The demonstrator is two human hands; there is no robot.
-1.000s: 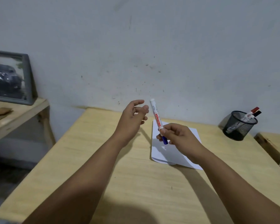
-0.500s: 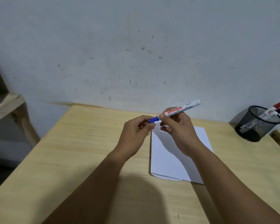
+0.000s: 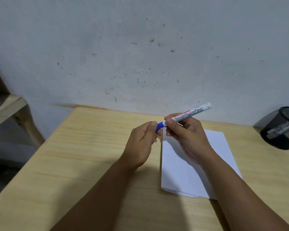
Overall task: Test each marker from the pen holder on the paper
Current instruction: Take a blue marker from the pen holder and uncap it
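Note:
A white board marker (image 3: 190,112) with a blue cap (image 3: 160,126) is held in the air above the table, tilted up to the right. My right hand (image 3: 185,135) grips its white barrel near the cap end. The fingers of my left hand (image 3: 143,142) are closed on the blue cap. Below my right hand a white sheet of paper (image 3: 187,174) lies flat on the wooden table (image 3: 83,157). The black mesh pen holder (image 3: 281,129) stands at the far right, partly cut off by the frame edge.
A grey wall rises directly behind the table. A wooden shelf (image 3: 5,107) sits lower at the left, with a gap between it and the table's left edge.
The marker swung from upright to lying across, cap toward the left. My left hand went from open in the air to gripping the blue cap. The camera view shifted left and lower.

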